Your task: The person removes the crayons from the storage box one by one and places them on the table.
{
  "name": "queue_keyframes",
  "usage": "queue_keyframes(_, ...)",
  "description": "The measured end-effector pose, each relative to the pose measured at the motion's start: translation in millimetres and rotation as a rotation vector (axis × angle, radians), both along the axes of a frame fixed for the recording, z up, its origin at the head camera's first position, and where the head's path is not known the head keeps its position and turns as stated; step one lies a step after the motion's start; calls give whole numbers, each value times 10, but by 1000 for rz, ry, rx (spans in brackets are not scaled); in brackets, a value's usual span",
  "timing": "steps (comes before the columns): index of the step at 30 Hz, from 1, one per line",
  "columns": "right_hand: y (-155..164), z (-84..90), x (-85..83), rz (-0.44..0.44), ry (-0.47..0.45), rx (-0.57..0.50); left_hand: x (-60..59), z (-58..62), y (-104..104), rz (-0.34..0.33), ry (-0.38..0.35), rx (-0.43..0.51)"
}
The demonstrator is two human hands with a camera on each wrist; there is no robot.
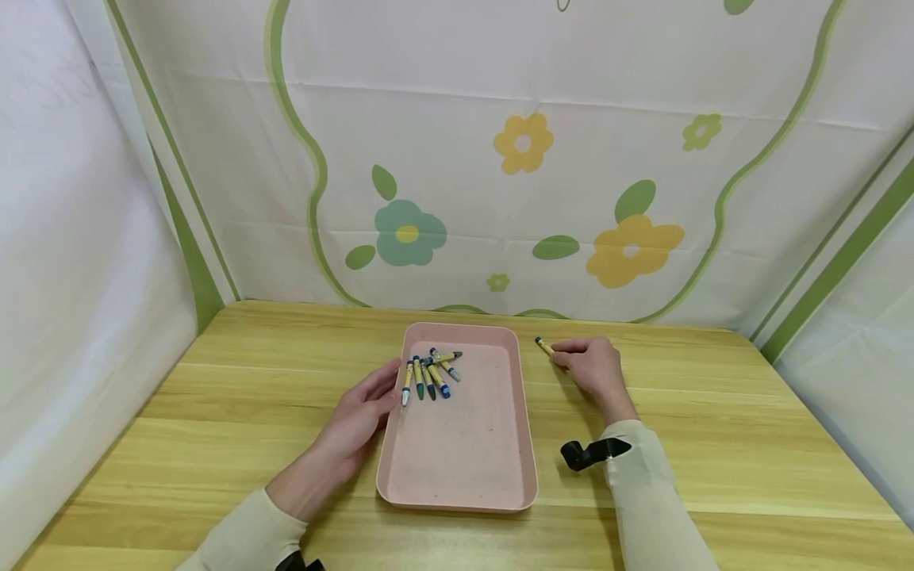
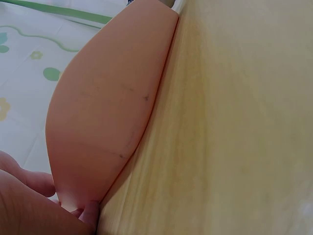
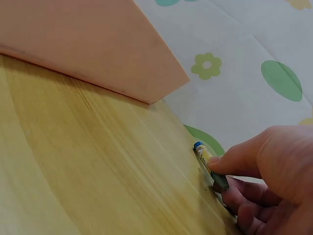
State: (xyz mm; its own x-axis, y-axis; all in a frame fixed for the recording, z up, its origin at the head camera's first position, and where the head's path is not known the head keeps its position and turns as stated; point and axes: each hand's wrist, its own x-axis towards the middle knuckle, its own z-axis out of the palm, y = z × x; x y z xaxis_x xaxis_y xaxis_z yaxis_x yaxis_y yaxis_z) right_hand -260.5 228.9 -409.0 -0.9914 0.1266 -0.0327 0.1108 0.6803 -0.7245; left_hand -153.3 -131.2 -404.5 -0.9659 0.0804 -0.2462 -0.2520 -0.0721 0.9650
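Note:
A pink tray lies on the wooden table, and several crayons with yellow wrappers are gathered in its upper left part. At the tray's left side my left hand holds the wall; the left wrist view shows one finger by the rim and a fingertip low on the outer wall. To the right of the tray, my right hand pinches a crayon between thumb and fingers. This crayon has a yellow wrapper, a blue end pointing away and a dark green end by the fingers. It is close above the tabletop.
The wooden table stretches out on both sides of the tray. A white cloth with printed flowers hangs along its back edge, with more white cloth at the left side. Black straps sit on the sleeves.

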Motion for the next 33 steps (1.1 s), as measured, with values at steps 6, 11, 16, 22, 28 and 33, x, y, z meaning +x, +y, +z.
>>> queue_keyframes(6,-3,2,5,11,0,24,3,1,-2,3,1,-1)
queue_keyframes(11,-16,3,9,26,-7,45,8,15,2,2,-2,-3)
queue_keyframes(16,-24,13,10,21,6,49,10,22,2,4,-5,-2)
queue_keyframes(22,-17,48,21,-5,-14,-5,13,27,5,5,-2,-1)
queue_keyframes(28,-29,92,42,-19,-5,-107,23,30,6,7,-2,-1)
queue_keyframes(33,-70,154,36,-21,45,-146,24,29,7,11,-4,-2)
